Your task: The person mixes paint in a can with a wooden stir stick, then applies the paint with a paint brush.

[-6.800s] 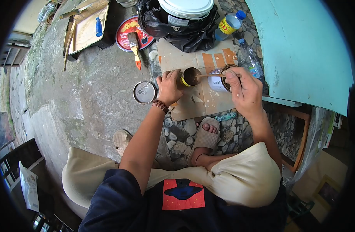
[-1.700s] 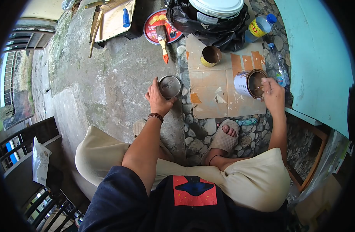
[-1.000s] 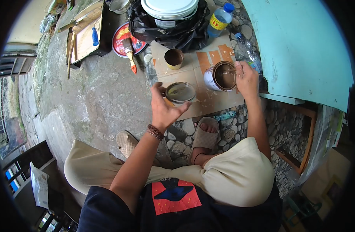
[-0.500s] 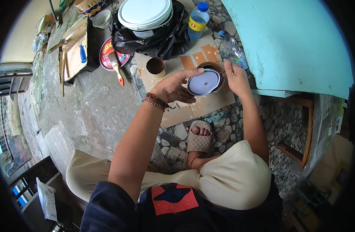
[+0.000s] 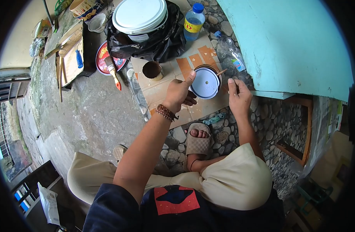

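Note:
My left hand (image 5: 180, 92) is at the left edge of a pale round lid (image 5: 207, 82), its thumb at the rim and its fingers curled below. The lid lies over an open paint can (image 5: 219, 81), whose brown rim shows at the top and right. A thin wooden stick (image 5: 222, 72) pokes out between lid and can. Just right of the can, my right hand (image 5: 240, 96) is closed with thumb against forefinger, apart from the stick, and nothing shows in it. A brown-stained cup (image 5: 157, 73) stands left of the can on cardboard (image 5: 173, 91).
A white-lidded bucket (image 5: 139, 15) sits in a black plastic bag (image 5: 146, 50). Bottles (image 5: 193, 27) stand and lie behind. A paintbrush (image 5: 112, 71) rests on a red lid (image 5: 101, 58). Farther left is a tray with a blue-handled tool (image 5: 79, 59). A turquoise panel (image 5: 293, 46) borders the right.
The lid has shifted slightly right and down, covering more of the can. My right hand has let go of the stick and drawn back to the right and down.

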`<action>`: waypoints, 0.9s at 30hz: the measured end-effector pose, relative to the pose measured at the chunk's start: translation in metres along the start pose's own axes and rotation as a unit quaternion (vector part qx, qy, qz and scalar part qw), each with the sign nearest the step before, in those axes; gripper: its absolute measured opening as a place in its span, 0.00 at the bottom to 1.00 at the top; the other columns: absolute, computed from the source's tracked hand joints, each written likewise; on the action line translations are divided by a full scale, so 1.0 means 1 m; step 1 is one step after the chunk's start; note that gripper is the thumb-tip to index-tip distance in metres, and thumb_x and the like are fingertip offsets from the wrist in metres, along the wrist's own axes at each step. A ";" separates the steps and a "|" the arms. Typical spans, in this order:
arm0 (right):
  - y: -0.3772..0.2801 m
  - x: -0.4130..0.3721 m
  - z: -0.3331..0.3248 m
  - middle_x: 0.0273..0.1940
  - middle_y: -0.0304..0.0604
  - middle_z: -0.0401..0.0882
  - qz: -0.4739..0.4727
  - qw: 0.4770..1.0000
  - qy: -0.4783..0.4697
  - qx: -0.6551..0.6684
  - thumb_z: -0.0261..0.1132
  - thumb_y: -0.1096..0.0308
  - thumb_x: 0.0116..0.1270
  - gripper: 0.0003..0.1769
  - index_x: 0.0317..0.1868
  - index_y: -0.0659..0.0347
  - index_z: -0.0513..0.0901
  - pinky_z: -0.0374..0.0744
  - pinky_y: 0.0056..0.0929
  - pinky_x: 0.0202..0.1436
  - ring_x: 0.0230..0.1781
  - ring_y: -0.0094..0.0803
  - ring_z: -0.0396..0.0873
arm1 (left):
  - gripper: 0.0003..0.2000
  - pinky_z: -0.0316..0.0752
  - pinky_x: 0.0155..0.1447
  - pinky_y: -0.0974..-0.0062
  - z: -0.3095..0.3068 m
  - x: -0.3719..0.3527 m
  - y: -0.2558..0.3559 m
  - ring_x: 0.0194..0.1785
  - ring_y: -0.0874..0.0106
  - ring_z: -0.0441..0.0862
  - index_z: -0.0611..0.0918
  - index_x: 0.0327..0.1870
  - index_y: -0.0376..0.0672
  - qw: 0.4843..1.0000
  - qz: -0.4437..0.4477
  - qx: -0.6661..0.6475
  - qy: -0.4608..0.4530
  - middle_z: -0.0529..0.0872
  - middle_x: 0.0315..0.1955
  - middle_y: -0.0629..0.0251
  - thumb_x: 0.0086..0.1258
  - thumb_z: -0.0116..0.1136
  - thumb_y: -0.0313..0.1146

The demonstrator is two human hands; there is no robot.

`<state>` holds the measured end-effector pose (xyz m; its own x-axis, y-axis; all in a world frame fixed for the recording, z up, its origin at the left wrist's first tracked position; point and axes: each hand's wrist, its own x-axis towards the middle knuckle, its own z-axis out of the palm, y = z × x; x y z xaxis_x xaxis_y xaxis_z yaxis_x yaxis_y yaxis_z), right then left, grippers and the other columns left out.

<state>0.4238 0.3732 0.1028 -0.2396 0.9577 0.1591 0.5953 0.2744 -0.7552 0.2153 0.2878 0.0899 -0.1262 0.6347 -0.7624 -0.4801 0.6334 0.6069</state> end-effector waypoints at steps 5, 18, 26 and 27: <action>-0.001 -0.011 0.006 0.29 0.40 0.85 0.034 0.996 -0.074 0.031 0.69 0.65 0.70 0.11 0.40 0.66 0.85 0.78 0.27 0.34 0.27 0.23 0.81 | 0.21 0.79 0.22 0.75 0.011 -0.010 -0.017 0.22 0.66 0.86 0.73 0.43 0.32 0.993 0.091 -0.026 0.073 0.86 0.28 0.52 0.69 0.69 0.42; -0.004 -0.012 0.003 0.28 0.38 0.84 0.029 0.998 -0.034 0.050 0.69 0.64 0.70 0.12 0.41 0.67 0.85 0.78 0.25 0.33 0.27 0.21 0.79 | 0.20 0.71 0.19 0.79 0.015 -0.020 -0.026 0.17 0.74 0.81 0.75 0.40 0.34 0.986 0.114 -0.017 0.116 0.85 0.21 0.59 0.71 0.67 0.44; 0.010 0.038 0.020 0.32 0.47 0.87 -0.013 1.000 -0.018 0.016 0.68 0.56 0.71 0.19 0.44 0.66 0.86 0.80 0.32 0.39 0.31 0.34 0.83 | 0.14 0.71 0.22 0.81 0.015 -0.019 -0.040 0.18 0.78 0.77 0.78 0.42 0.34 0.974 0.183 0.013 0.131 0.84 0.21 0.62 0.73 0.64 0.38; 0.014 0.044 0.024 0.32 0.47 0.87 0.007 0.998 -0.054 0.010 0.68 0.57 0.71 0.18 0.44 0.66 0.86 0.80 0.31 0.39 0.31 0.34 0.83 | 0.13 0.72 0.23 0.80 0.017 -0.015 -0.040 0.19 0.79 0.77 0.79 0.41 0.33 0.974 0.185 0.016 0.129 0.84 0.21 0.62 0.73 0.64 0.36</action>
<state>0.4033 0.4168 0.0839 -0.3129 0.9464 0.0805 0.5840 0.2585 -0.7695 0.2512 0.2602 0.0811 -0.5019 0.6916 -0.5194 -0.3339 0.3990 0.8540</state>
